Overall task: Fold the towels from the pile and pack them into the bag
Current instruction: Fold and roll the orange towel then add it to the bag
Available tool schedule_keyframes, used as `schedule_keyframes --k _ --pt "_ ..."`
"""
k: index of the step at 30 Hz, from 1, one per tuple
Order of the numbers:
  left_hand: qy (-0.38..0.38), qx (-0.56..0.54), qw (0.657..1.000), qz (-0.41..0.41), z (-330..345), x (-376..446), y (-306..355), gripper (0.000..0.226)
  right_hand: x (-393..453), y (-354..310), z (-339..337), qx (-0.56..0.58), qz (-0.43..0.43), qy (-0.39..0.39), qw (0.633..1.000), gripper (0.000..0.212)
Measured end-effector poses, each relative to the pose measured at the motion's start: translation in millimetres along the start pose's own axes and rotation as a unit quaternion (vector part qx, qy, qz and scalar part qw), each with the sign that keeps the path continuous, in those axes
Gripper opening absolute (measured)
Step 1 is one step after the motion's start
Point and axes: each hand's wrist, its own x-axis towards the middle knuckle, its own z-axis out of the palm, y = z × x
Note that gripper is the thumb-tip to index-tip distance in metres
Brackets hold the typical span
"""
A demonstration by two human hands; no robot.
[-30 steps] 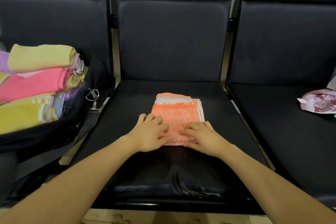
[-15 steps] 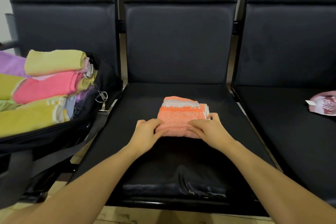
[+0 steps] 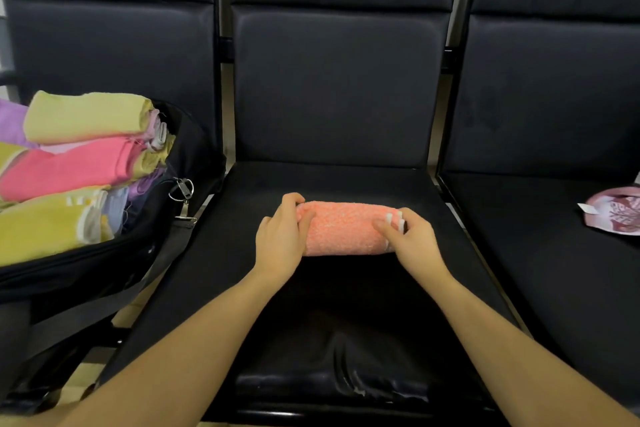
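On the middle seat (image 3: 346,288) of the black chairs lies the orange towel (image 3: 341,229), rolled into a thick bundle. Left hand (image 3: 282,236) grips its left end, fingers (image 3: 292,199) curled over the top; right hand (image 3: 412,239) holds the right end, fingers (image 3: 384,229) curled onto the cloth. Well to the left, the black bag (image 3: 173,218) holds folded towels (image 3: 79,163); a pink cloth (image 3: 613,213) lies on the right seat

Looked like waiting area: row of linked black padded seats (image 3: 332,87), identical seats either side of hands, metal frame between.
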Motion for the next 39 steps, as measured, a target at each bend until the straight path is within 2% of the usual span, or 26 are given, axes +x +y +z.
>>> schedule_keyframes --k 3,5,8,11,13,17,19,23,27,32,34,36,39 --pt "0.02 0.036 0.999 -0.031 12 23 2 0.033 20 3 20 -0.078 0.024 0.051 0.995 0.032" --pt "0.005 0.082 0.994 -0.067 24 39 -3 0.029 32 4 28 -0.128 0.049 0.064 0.988 0.029" --pt "-0.028 0.181 0.977 -0.113 42 52 -17 0.025 45 10 41 -0.265 0.04 0.063 0.961 0.025" --pt "-0.039 0.225 0.966 -0.119 54 54 -29 0.025 49 21 50 -0.393 0.047 0.07 0.916 0.048" --pt "-0.037 0.229 0.966 -0.118 53 55 -32 0.025 47 26 54 -0.426 0.068 0.078 0.899 0.06" --pt "-0.017 0.211 0.968 -0.133 48 50 -27 0.036 44 28 55 -0.413 0.072 0.091 0.903 0.065" --pt "0.003 0.216 0.97 -0.115 48 43 -22 0.045 42 28 56 -0.413 0.078 0.097 0.902 0.068" --pt "-0.006 0.313 0.947 -0.08 58 25 -20 0.059 31 29 66 -0.415 0.03 0.139 0.899 0.071" --pt "0.03 0.319 0.945 -0.062 68 13 -27 0.059 21 27 67 -0.411 0.025 0.143 0.9 0.081" --pt "0.018 0.33 0.942 -0.062 60 3 -22 0.061 8 22 71 -0.41 0.038 0.119 0.903 0.069" --pt "-0.015 0.329 0.941 -0.073 52 0 -16 0.061 3 14 70 -0.399 0.044 0.117 0.909 0.067" --pt "-0.01 0.3 0.951 -0.08 44 -2 -18 0.06 -2 11 68 -0.372 0.067 0.099 0.92 0.068" --pt "0.03 0.251 0.964 -0.081 21 -7 -14 0.054 -14 2 69 -0.331 0.043 0.112 0.936 0.064"
